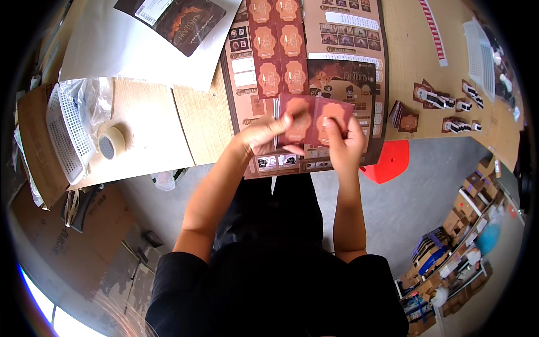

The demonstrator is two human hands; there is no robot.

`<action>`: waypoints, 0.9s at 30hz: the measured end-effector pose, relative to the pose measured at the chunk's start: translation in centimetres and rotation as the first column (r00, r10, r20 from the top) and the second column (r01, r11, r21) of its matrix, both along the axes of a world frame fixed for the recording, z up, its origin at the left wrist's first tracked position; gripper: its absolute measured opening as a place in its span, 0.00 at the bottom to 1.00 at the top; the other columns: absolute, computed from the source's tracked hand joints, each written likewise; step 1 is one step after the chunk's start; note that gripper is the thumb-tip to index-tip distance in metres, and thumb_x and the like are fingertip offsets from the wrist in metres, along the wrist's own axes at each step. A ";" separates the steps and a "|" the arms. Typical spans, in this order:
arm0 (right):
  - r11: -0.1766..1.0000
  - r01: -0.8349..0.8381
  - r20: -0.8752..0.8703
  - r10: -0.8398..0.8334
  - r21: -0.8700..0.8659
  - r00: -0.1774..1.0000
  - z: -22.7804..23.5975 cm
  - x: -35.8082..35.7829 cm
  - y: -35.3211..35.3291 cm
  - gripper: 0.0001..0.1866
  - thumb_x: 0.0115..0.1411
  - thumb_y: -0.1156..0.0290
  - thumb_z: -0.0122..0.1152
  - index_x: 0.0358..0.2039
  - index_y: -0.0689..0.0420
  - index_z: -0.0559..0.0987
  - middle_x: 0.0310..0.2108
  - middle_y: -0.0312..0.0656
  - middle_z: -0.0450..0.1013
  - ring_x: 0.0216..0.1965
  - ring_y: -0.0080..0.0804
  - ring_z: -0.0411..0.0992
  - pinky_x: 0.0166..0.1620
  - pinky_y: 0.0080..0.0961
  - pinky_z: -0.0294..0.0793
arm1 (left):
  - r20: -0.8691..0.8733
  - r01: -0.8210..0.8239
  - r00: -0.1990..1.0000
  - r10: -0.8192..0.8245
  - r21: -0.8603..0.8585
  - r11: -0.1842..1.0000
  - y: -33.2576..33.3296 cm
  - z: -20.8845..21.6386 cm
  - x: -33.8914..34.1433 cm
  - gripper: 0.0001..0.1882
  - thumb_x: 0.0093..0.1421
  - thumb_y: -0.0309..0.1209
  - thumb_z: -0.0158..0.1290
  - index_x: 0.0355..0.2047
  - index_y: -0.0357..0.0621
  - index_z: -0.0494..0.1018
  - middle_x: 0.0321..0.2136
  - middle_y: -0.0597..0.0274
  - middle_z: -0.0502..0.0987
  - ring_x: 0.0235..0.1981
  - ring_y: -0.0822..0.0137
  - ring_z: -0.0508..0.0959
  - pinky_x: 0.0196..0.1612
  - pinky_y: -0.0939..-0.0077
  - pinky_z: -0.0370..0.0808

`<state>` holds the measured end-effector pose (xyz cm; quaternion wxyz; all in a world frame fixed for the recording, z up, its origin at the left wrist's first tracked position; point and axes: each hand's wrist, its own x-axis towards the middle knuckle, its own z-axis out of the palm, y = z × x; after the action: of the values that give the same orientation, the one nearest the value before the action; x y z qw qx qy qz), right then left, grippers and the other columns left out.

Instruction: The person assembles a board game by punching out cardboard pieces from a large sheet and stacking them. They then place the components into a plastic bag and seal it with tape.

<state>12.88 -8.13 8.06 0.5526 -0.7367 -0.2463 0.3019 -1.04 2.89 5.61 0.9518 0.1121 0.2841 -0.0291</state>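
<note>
My left hand [263, 135] grips the left edge of a pair of red-brown cards [307, 132], its thumb over the front face. White edges beside that thumb suggest a stack of several layers. My right hand [345, 137] pinches the right side of the same cards between thumb and fingers. The cards carry orange ornate frames and are held side by side above a large dark-brown printed board [241, 106]. On the board, just beyond my hands, lie two columns of matching red-brown cards [281, 50]. Whether the held cards are joined to each other, I cannot tell.
Left on the table are white sheeting [90, 56], a dark printed package [193, 25], a tape roll [111, 142] and a white basket [70, 132]. To the right sit small card piles [404, 119], black-and-white pieces [438, 100] and another basket [479, 59]. A red stool [390, 163] stands below.
</note>
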 end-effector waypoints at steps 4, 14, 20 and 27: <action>0.988 -0.132 -0.042 0.129 -0.086 0.991 1.1 -0.2 0.9 0.07 0.52 0.73 0.58 0.24 0.63 0.71 0.15 0.36 0.68 0.16 0.20 0.65 0.21 0.17 0.64 | -0.124 -0.143 0.982 0.143 0.007 0.990 -0.4 1.4 0.8 0.24 0.54 0.26 0.51 0.50 0.32 0.58 0.44 0.48 0.67 0.43 0.56 0.72 0.25 0.56 0.80; 0.958 -0.269 -0.256 0.237 -0.100 0.937 1.0 1.1 -0.1 0.07 0.54 0.73 0.55 0.31 0.63 0.72 0.27 0.38 0.73 0.25 0.17 0.68 0.28 0.17 0.67 | -0.153 -0.062 0.985 0.082 0.132 0.989 -0.7 2.8 0.4 0.18 0.52 0.17 0.45 0.45 0.30 0.63 0.36 0.50 0.71 0.35 0.53 0.74 0.25 0.58 0.80; 0.980 -0.184 -0.260 0.160 -0.072 0.952 0.5 2.3 -3.2 0.06 0.57 0.71 0.52 0.32 0.60 0.72 0.26 0.32 0.69 0.26 0.13 0.64 0.27 0.12 0.65 | 0.003 0.259 0.964 -0.265 0.202 0.944 1.0 2.7 -1.4 0.20 0.49 0.22 0.46 0.45 0.33 0.65 0.33 0.55 0.73 0.35 0.63 0.75 0.24 0.68 0.79; 0.994 -0.030 -0.090 0.020 -0.110 0.996 0.2 -0.4 -3.0 0.10 0.62 0.67 0.43 0.30 0.59 0.70 0.22 0.32 0.66 0.24 0.18 0.64 0.28 0.17 0.65 | 0.208 -0.148 0.968 0.141 0.020 0.989 -2.4 0.1 -2.9 0.33 0.48 0.41 0.58 0.50 0.42 0.58 0.42 0.57 0.68 0.47 0.62 0.68 0.43 0.59 0.74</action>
<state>12.45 -11.11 8.21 0.5175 -0.7490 -0.2134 0.3545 -3.97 0.51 5.75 0.9735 0.1105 0.1920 0.0570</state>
